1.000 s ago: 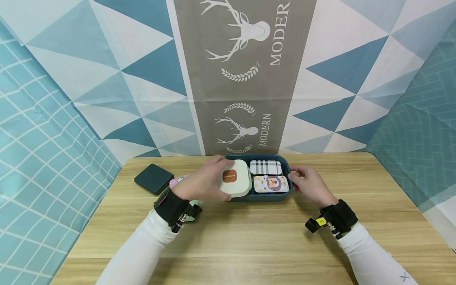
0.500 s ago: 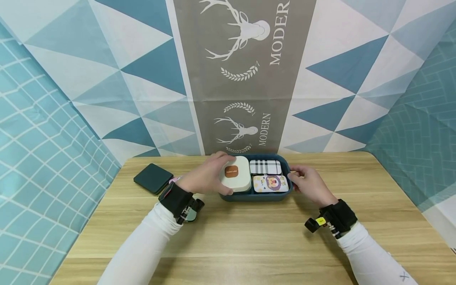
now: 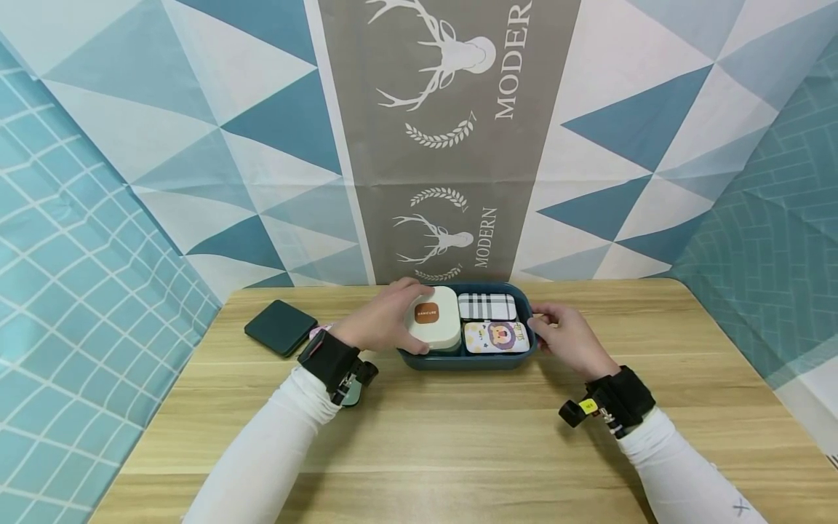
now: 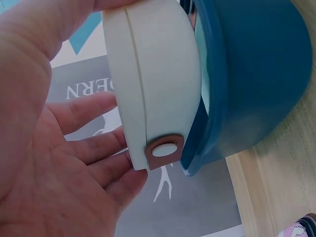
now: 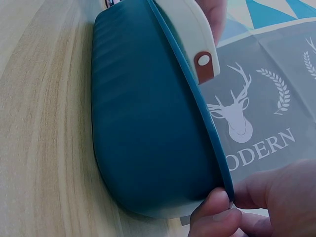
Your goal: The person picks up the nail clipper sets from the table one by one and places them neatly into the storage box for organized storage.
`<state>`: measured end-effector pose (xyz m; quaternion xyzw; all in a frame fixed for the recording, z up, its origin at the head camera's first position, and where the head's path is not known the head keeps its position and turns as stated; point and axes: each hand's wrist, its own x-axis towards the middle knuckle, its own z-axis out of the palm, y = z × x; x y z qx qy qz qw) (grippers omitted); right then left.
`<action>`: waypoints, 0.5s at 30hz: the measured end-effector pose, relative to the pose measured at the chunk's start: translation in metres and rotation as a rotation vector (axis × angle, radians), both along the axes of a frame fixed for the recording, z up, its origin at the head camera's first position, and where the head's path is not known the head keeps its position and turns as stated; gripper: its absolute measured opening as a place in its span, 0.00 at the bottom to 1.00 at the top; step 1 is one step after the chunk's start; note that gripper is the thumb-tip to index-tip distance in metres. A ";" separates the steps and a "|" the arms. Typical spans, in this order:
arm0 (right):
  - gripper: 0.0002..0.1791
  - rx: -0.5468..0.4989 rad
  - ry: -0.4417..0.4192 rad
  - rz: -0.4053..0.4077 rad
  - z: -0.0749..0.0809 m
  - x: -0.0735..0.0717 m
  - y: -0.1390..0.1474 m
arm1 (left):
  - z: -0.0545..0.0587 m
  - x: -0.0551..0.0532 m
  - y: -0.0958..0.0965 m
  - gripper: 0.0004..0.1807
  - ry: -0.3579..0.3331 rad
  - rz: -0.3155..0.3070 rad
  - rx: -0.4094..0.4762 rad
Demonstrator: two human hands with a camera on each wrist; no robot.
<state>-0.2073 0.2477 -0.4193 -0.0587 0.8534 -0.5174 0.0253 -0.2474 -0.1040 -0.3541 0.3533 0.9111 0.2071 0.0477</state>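
A cream square case [image 3: 437,327] with a brown label sits at the left end of the dark blue basket [image 3: 466,363]. My left hand [image 3: 382,316] holds the case by its sides, between thumb and fingers. In the left wrist view, the case [image 4: 165,64] shows a brown snap tab and projects above the basket's rim. Something mint green shows beneath it, mostly hidden. A plaid tin [image 3: 487,307] and a lion-print tin [image 3: 500,338] lie in the basket's right half. At the right end, my right hand [image 3: 568,336] pinches the basket's rim, also seen in the right wrist view.
A flat dark green square item [image 3: 280,327] lies on the wooden table [image 3: 458,451] to the left. Near my left wrist, a pink item [image 3: 317,332] and a mint-green item [image 3: 353,394] are partly covered. A patterned cloth wall [image 3: 445,167] rises directly behind the basket.
My left hand has shifted slightly right and back with the cream case, which now sits further within the basket's left end. The right hand stays at the rim.
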 end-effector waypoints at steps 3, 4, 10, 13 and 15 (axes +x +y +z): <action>0.25 -0.005 0.000 0.000 0.001 0.000 0.000 | -0.002 -0.002 0.000 0.53 0.005 -0.007 -0.001; 0.25 -0.007 -0.001 -0.001 0.002 0.000 0.000 | -0.002 -0.002 0.000 0.53 0.009 -0.009 -0.001; 0.25 -0.005 -0.004 0.000 0.002 0.000 0.000 | -0.006 -0.007 0.001 0.53 0.017 -0.017 -0.014; 0.25 -0.009 -0.004 0.003 0.001 0.000 0.001 | -0.009 -0.008 0.002 0.53 0.016 -0.012 -0.031; 0.25 -0.017 -0.005 0.005 0.001 0.000 0.001 | -0.010 -0.009 0.003 0.52 0.017 -0.006 -0.039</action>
